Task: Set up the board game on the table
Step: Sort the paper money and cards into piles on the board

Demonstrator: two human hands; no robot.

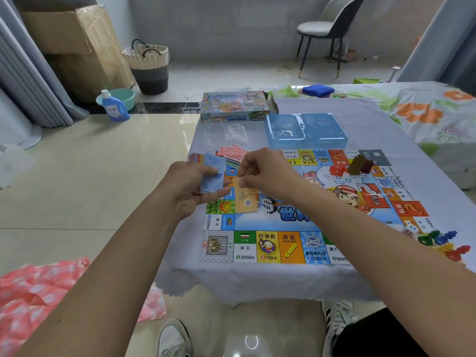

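The left hand (pixel 189 185) curls its fingers round a small stack of blue cards (pixel 213 173), thumb lying across the top card, held above the left edge of the game board (pixel 296 202). Just right of those fingers, the right hand (pixel 262 171) pinches the upper edge of an orange card (pixel 246 200) between thumb and forefinger; the card hangs down below the fingertips, over the board's left column of squares. The two hands sit close together, the blue stack's right edge almost meeting the orange card.

Beyond the right hand's knuckles lies a loose spread of red cards (pixel 231 152) on the pale cloth of the table (pixel 257 279), and farther still some clear plastic bags (pixel 226 132). Behind those stands the game box (pixel 234 105), with a blue plastic tray (pixel 305 130) to its right, at the board's far edge.

Well to the right of both hands, red and dark plastic houses (pixel 353 164) are heaped on the board's far part. Near the right forearm, at the board's right corner, lie coloured pawns (pixel 443 242) and a white die (pixel 409 231).

On the floor past the left hand stand a detergent bottle (pixel 114 105), a woven basket (pixel 148 65) and a cardboard box (pixel 74 47); a chair (pixel 327 29) stands at the far wall.
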